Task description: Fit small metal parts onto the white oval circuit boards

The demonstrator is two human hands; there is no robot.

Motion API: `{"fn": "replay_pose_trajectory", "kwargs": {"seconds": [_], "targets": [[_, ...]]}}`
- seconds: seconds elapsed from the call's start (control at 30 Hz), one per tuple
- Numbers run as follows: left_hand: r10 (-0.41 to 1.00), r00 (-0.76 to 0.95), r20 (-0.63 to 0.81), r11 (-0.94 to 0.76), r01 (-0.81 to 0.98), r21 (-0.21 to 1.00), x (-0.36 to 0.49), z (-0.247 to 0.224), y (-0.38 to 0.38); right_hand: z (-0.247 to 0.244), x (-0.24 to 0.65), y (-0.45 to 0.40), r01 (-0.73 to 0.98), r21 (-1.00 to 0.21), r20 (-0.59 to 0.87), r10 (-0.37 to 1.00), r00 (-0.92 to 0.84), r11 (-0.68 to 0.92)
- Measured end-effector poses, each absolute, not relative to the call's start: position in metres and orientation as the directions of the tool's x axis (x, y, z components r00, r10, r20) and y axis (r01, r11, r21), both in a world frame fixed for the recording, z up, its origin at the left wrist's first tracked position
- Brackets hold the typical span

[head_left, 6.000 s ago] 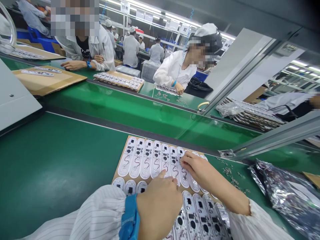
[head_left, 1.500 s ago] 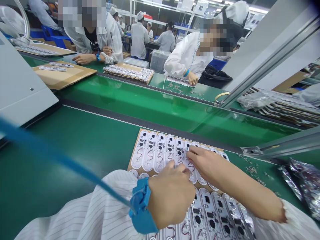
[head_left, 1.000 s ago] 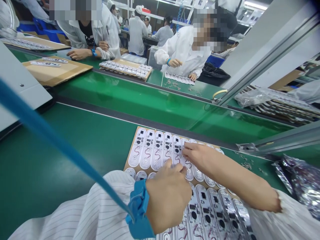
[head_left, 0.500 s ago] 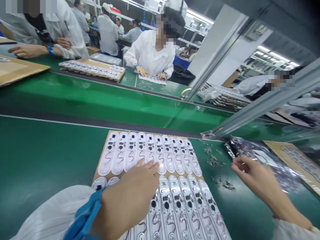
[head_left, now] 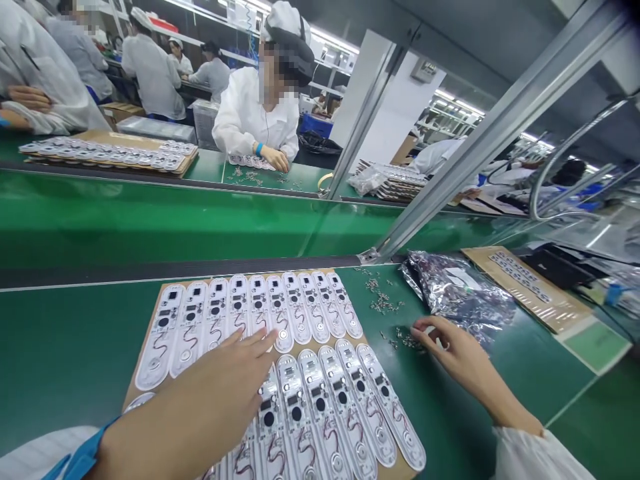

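Note:
My left hand (head_left: 225, 387) lies over the upper row of white oval plastic housings, fingers stretched out and resting near their lower ends. Each white housing (head_left: 301, 308) holds a small circuit board, a black round part and thin dark red wires. They lie in two rows on a brown cardboard sheet (head_left: 155, 313), and my left arm covers part of the lower row. To the right, my right hand (head_left: 453, 350) is at a small pile of tiny metal parts (head_left: 406, 337), its fingers curled together. What its fingertips hold, if anything, is too small to make out.
More tiny metal parts (head_left: 383, 301) lie behind that pile. A shiny plastic bag (head_left: 460, 293) and a cardboard sheet (head_left: 560, 310) are at the right. A metal post (head_left: 450, 167) rises behind the mat. Across the green belt (head_left: 150, 213), a co-worker (head_left: 260, 113) handles similar housings.
My right hand has come down from beside the plastic bag to the pile of metal parts. My left hand stays over the housings. The view has swung to the right.

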State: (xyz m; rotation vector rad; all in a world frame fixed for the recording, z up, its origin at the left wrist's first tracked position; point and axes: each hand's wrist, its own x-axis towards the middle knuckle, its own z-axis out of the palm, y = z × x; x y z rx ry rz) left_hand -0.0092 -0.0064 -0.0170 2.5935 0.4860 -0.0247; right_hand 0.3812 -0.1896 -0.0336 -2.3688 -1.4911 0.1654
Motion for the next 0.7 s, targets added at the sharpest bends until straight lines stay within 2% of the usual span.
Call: {"fn": "replay_pose_trajectory", "kwargs": {"seconds": [0.1,0.33,0.5,0.7], "targets": [[0.345,0.925,-0.16,-0.816,0.38,0.435,-0.005,-0.01,-0.009,-0.033,0.375,-0.183,0.881,-0.353,0.073,0.93,0.36,-0.314],[0.278,0.909,-0.311,-0.853,0.382,0.355,0.004,0.008,-0.01,-0.027,0.373,-0.17,0.871,-0.394,-0.071,0.955,0.289,-0.293],[0.313,0.929,-0.196,-0.881,0.361,0.306,-0.001,-0.003,-0.016,-0.026,0.371,-0.163,0.873,-0.403,-0.08,0.961,0.266,-0.275],[0.338,0.937,-0.09,-0.868,0.347,0.355,-0.009,-0.019,-0.019,-0.028,0.372,-0.163,0.864,-0.392,-0.04,0.944,0.328,-0.316]]}}
